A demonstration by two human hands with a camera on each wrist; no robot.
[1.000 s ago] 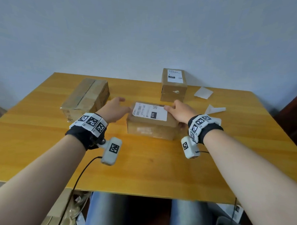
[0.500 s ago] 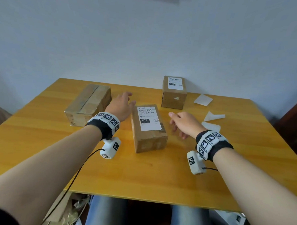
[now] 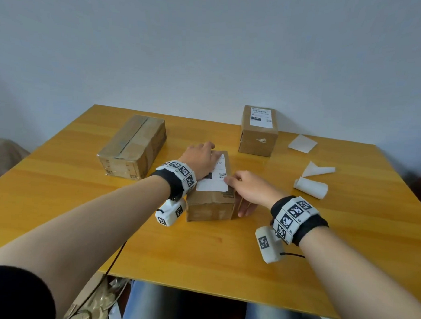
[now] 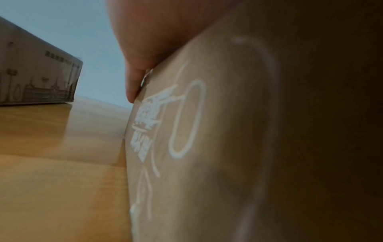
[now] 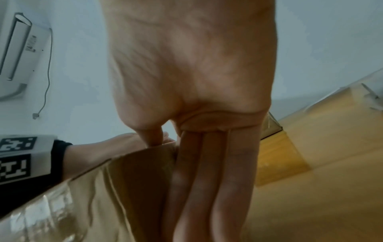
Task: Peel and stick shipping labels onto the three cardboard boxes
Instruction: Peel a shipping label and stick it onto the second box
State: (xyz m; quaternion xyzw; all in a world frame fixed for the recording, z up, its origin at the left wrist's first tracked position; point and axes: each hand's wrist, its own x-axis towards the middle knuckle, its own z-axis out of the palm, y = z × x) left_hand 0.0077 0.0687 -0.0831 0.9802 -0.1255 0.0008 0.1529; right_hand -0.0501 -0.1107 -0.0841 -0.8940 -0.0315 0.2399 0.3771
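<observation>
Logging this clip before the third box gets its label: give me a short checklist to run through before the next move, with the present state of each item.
1. Label lies flat on the middle box: ok where visible; the left hand covers part of it.
2. Left hand free: not ok, it rests flat on the label.
3. Right hand free: not ok, straight fingers lie against the box's side, thumb on top.
4. Far box labelled: ok.
5. Long box labelled: not ok, its top is bare.
6. A fresh label within reach: cannot tell; only white scraps show on the table.
</observation>
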